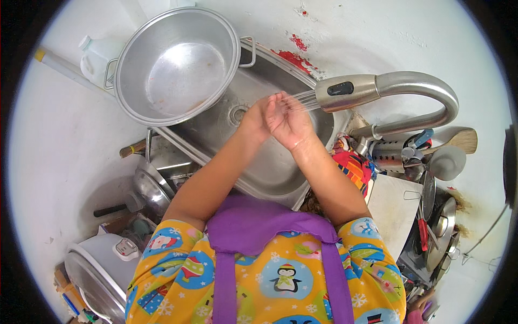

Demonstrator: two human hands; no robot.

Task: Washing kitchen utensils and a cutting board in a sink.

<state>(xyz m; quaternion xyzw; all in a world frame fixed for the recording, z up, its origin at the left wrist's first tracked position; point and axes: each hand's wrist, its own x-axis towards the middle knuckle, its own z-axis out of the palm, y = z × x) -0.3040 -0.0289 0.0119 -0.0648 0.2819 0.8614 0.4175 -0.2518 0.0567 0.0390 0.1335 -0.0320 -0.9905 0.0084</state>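
Water streams from the pull-down spray head (344,94) of a brushed-metal faucet onto my two hands, which meet over the stainless steel sink (275,162). My right hand (292,123) is cupped, palm turned up and wet, with no object in it. Pressed against it is my left hand (255,115), whose fingers are partly hidden behind the right one and blurred by the spray. The sink's drain (238,114) shows just left of my hands. A large aluminium pot (178,77) with two loop handles rests over the sink's far left end, a few bits of residue inside.
A cutlery holder (386,156) with utensils, a patterned cloth (356,170) and a white board (390,214) lie right of the sink. Metal bowls (151,186) and a rice cooker (105,263) stand at left. Behind the pot is a plastic jug (99,60).
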